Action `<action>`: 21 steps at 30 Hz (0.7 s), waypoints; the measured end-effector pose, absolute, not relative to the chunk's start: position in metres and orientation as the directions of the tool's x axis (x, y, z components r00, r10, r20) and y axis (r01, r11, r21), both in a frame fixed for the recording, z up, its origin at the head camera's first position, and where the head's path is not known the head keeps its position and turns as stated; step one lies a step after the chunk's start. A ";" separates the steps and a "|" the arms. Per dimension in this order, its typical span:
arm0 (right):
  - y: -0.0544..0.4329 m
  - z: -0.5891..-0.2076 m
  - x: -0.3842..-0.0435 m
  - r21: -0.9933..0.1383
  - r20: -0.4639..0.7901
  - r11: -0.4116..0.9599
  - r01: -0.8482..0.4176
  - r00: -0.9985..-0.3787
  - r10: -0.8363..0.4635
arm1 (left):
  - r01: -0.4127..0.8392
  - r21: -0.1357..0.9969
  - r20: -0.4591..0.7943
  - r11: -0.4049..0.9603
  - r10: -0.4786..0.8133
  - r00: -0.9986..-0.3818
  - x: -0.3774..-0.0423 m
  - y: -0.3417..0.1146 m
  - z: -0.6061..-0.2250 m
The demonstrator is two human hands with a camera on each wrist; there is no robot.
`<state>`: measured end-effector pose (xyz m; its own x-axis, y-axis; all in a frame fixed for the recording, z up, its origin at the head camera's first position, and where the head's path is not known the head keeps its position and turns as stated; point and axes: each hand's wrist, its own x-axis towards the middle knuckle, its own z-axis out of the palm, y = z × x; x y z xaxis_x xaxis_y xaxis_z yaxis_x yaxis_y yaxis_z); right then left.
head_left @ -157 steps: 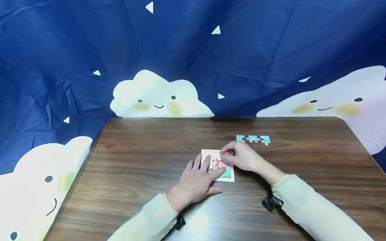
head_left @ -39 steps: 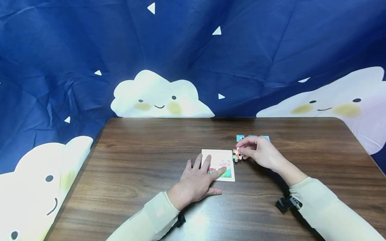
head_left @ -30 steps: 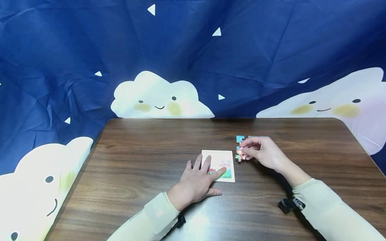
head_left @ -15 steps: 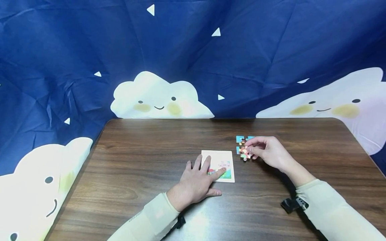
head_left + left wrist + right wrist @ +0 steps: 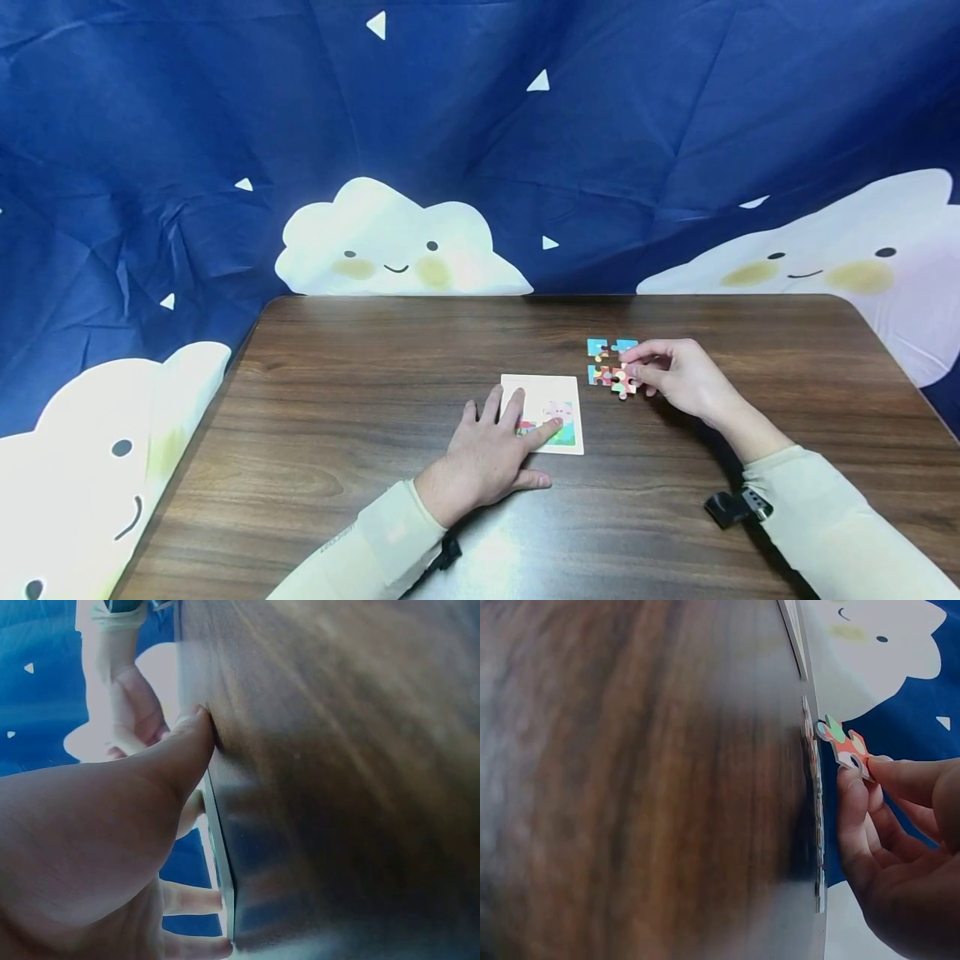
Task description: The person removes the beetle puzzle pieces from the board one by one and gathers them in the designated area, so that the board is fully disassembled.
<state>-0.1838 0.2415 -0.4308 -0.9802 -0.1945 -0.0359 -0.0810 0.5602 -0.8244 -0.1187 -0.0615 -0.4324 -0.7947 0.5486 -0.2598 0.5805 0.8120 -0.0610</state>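
Observation:
Fingers spread, my left hand (image 5: pixel 491 450) rests on a small white puzzle tray (image 5: pixel 540 385), which still bears some pieces with a pink face and green ground (image 5: pixel 564 423) at its lower part. My right hand (image 5: pixel 686 379) pinches a red, green and cream jigsaw piece (image 5: pixel 622 383) between thumb and fingertips. In the right wrist view that jigsaw piece (image 5: pixel 847 746) is held tilted, raised off the table. Beside it on the table lie a blue corner piece (image 5: pixel 596 346), another blue piece (image 5: pixel 625 343) and a blue-and-red piece (image 5: pixel 598 375). Fingers may hide further pieces.
The brown wooden table (image 5: pixel 360 375) reaches back to a blue cloth (image 5: pixel 600 150) printed with white clouds. In the left wrist view, the tray's edge (image 5: pixel 219 855) stands low above the tabletop.
My right hand has gone from over the tray to the loose pieces on the right, carrying a piece. Over the last second it drifts further right. The left hand stays put.

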 end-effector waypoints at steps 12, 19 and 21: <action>0.248 -0.434 -0.191 -0.719 -0.005 0.687 -0.107 -0.987 -0.158 | 0.586 -0.065 -0.256 0.808 0.554 -0.792 -0.119 -0.062 -0.433; 0.249 -0.435 -0.195 -0.687 -0.002 0.718 -0.111 -0.988 -0.154 | 0.587 -0.078 -0.243 0.806 0.556 -0.795 -0.119 -0.061 -0.433; 0.249 -0.436 -0.197 -0.677 0.000 0.727 -0.115 -0.988 -0.156 | 0.588 -0.083 -0.242 0.804 0.556 -0.795 -0.119 -0.061 -0.433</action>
